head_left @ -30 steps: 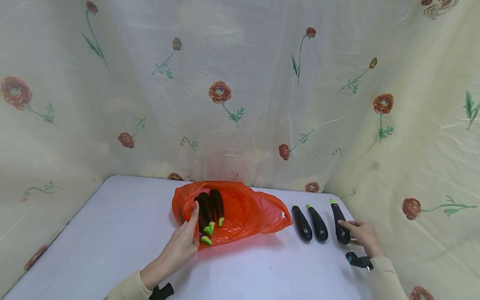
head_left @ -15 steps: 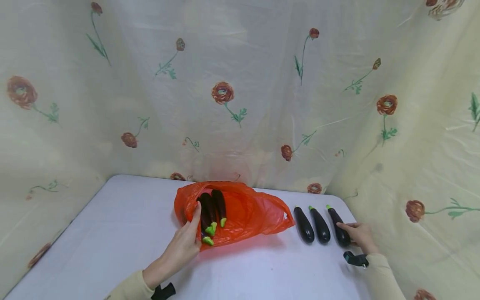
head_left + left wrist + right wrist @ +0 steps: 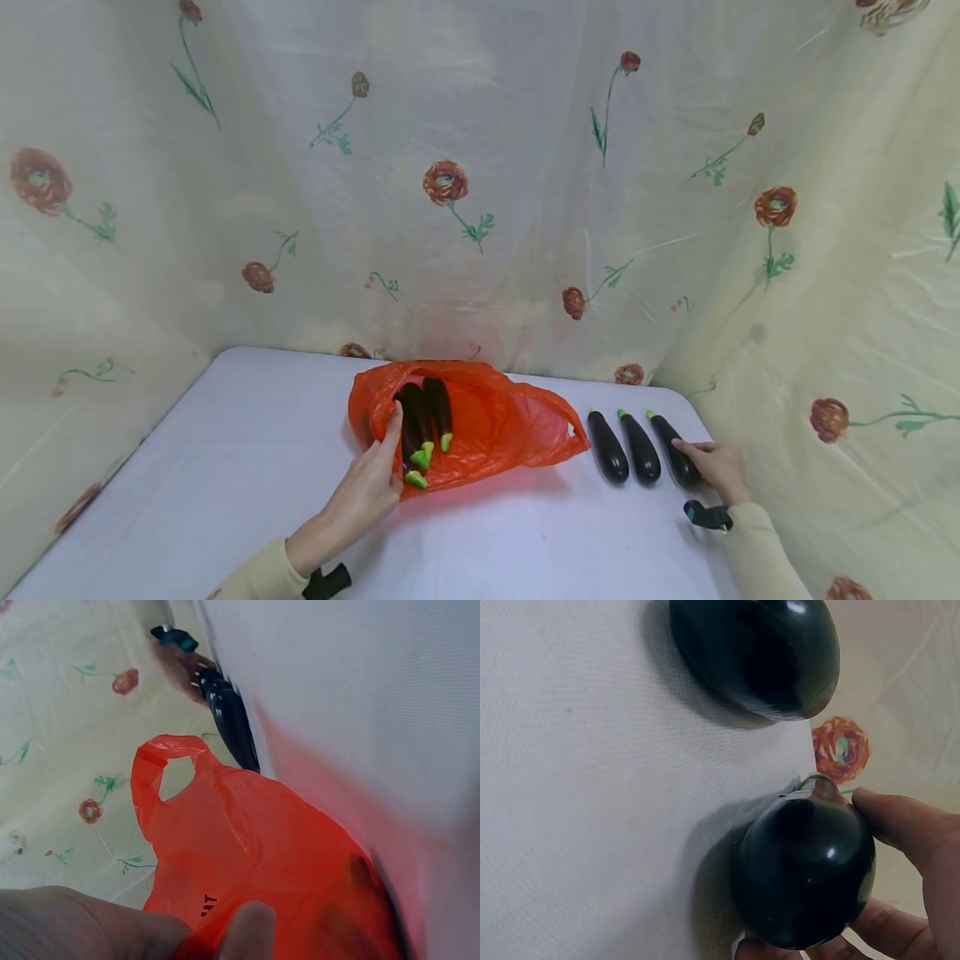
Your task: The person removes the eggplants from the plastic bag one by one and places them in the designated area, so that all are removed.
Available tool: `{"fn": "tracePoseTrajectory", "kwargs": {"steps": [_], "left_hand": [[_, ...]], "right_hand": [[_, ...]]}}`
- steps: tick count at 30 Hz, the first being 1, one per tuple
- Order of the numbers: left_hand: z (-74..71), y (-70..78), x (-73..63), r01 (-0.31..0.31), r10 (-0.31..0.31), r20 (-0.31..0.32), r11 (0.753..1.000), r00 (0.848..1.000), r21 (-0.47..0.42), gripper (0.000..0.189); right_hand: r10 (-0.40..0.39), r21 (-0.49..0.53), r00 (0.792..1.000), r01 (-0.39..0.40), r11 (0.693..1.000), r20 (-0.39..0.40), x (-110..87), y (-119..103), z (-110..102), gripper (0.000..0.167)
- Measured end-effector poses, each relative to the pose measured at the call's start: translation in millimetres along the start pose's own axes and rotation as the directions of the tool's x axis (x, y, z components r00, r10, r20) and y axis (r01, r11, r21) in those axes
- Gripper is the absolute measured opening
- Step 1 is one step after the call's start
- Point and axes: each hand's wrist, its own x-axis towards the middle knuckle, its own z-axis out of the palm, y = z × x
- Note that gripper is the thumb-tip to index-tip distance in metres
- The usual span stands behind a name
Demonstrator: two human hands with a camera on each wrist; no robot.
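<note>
A red-orange plastic bag (image 3: 495, 433) lies on its side at the back middle of the table, mouth facing the person. Several dark eggplants (image 3: 437, 408) with green stem ends rest inside it. My left hand (image 3: 365, 483) holds the bag's near left rim, its thumb and finger on the plastic (image 3: 277, 847) in the left wrist view. At the right, my right hand (image 3: 718, 471) grips the rightmost eggplant (image 3: 669, 440) by its thick end. In the right wrist view the thumb lies along that eggplant's (image 3: 806, 870) side and other fingers curl beneath. Its stem points away.
Two more eggplants lie side by side just left of the gripped one, a middle eggplant (image 3: 640, 450) and a left eggplant (image 3: 607, 447) near the bag's handle. A floral curtain (image 3: 480, 275) stands behind the white table (image 3: 247, 450) and along its right side.
The rightmost eggplant has shifted left with my right hand and turned, its stem end swinging left, so it lies nearly parallel to the other two. My left hand keeps its hold on the bag.
</note>
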Motion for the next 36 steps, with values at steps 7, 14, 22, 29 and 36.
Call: {"fn": "tracePoseTrajectory", "kwargs": {"steps": [7,14,22,29,36], "left_hand": [[0.3,0.8,0.3,-0.004,0.004,-0.002,1.000,1.000,0.020,0.104],[-0.3,1.5,0.4,0.004,-0.004,0.001,1.000,1.000,0.006,0.105],[0.8,0.5,-0.9,0.009,-0.009,0.007,1.000,1.000,0.003,0.107],[-1.0,0.4,-0.1,-0.017,0.018,-0.019,1.000,1.000,0.017,0.104],[0.5,-0.4,-0.2,-0.013,0.013,-0.010,1.000,1.000,0.016,0.106]], "right_hand": [[-0.002,-0.014,1.000,0.002,1.000,-0.005,0.3,-1.8,0.5,0.073],[0.015,-0.023,0.999,-0.014,1.000,0.030,-0.7,-6.1,1.1,0.079],[0.013,-0.058,0.999,-0.010,0.998,0.048,-0.7,-6.8,1.3,0.082],[0.022,-0.030,0.999,-0.021,0.999,0.042,1.8,-7.8,1.2,0.083],[0.001,0.045,1.000,0.000,0.999,-0.004,2.6,-6.0,0.6,0.078]]}}
